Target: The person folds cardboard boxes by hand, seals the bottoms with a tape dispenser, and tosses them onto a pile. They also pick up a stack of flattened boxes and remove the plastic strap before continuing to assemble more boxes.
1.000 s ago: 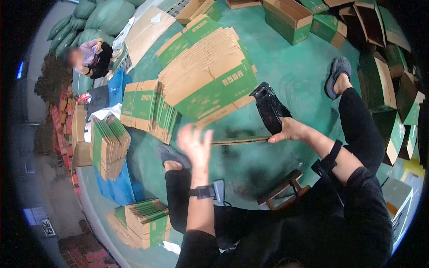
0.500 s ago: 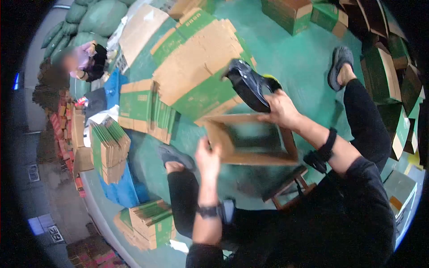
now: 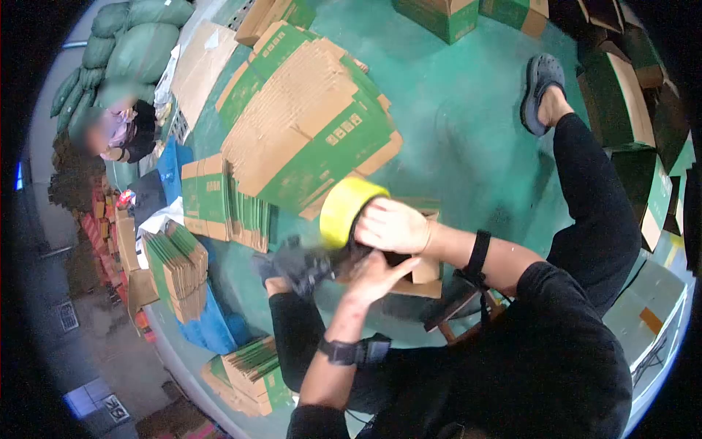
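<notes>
A black tape dispenser [image 3: 303, 265] with a wide yellow roll of tape [image 3: 346, 211] is in my right hand [image 3: 393, 227], its front end blurred by motion. The fingers wrap the dispenser behind the roll. Just below, my left hand [image 3: 374, 284] reaches up to the dispenser with its thumb stretched out; its other fingers are smeared and partly covered. Under both hands stands a brown cardboard box [image 3: 423, 287], largely hidden by them and the dispenser.
Stacked flat green-and-brown cartons [image 3: 307, 132] lie ahead, with another bundle [image 3: 175, 267] at left. Made-up boxes [image 3: 618, 102] line the right side. My shoe [image 3: 542, 91] rests on the green floor. A person [image 3: 121, 132] sits at far left near green sacks [image 3: 142, 51].
My right hand has swung the tape dispenser left and down over the box, and the yellow roll now shows plainly. My left hand has left the box's left side and moved right, beside the dispenser.
</notes>
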A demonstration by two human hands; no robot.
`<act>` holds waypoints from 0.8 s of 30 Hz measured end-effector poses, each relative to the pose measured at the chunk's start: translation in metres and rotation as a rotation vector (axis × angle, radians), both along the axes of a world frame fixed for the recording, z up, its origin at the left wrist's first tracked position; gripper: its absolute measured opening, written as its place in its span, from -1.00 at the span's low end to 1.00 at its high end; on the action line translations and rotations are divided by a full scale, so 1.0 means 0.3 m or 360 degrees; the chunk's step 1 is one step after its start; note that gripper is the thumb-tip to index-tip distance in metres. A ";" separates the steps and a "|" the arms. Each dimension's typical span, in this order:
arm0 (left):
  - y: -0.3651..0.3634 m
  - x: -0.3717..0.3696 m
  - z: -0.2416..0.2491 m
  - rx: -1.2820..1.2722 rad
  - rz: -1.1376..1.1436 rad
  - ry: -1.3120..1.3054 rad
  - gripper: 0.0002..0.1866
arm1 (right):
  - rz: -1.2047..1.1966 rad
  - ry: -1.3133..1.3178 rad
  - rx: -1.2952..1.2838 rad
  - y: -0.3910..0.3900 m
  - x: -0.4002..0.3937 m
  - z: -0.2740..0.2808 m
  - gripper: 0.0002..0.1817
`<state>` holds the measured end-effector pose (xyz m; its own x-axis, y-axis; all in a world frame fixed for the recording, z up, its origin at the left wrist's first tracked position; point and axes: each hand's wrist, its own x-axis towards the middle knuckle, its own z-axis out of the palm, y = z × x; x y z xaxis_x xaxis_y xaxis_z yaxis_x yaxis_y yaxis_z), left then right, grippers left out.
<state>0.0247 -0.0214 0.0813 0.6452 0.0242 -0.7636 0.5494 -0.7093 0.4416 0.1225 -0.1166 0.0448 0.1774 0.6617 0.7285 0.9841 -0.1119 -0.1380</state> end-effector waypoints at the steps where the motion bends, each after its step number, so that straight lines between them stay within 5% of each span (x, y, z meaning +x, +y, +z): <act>1: -0.034 0.008 0.020 0.0398 -0.0171 0.0197 0.02 | -0.0074 0.0047 0.0045 0.009 0.001 0.000 -0.74; 3: 0.020 0.010 -0.112 0.0119 -0.0399 0.0071 0.15 | -0.0052 0.0299 0.0047 0.021 0.018 0.014 -0.73; 7: -0.033 0.025 -0.207 0.0619 -0.0116 0.0323 0.17 | -0.0512 0.0983 -0.0456 0.026 0.077 0.101 -0.67; 11: 0.034 -0.037 -0.159 0.0599 -0.0367 0.0199 -0.18 | -0.0586 0.1271 -0.0224 -0.018 -0.059 -0.026 -0.59; 14: 0.100 -0.175 0.020 0.0845 0.0116 -0.0779 -0.65 | -0.0394 0.1120 -0.0023 -0.059 -0.125 -0.169 -0.53; 15: 0.134 -0.227 0.015 0.1203 0.0009 -0.1028 -0.66 | -0.0403 0.1045 -0.0098 -0.046 -0.127 -0.181 -0.63; 19: 0.194 -0.218 -0.118 0.1061 0.0326 -0.1391 -0.49 | -0.0213 0.1327 -0.0318 -0.067 -0.097 -0.162 -0.50; 24: 0.159 -0.032 -0.259 0.1075 0.0661 -0.1170 -0.41 | -0.0148 0.1430 -0.0253 -0.061 -0.071 -0.086 -0.48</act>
<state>0.0153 0.0265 0.0036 0.7842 0.6176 0.0602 0.5633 -0.7492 0.3485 0.1011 -0.1350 0.0191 0.6907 0.6971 0.1922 0.5001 -0.2686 -0.8233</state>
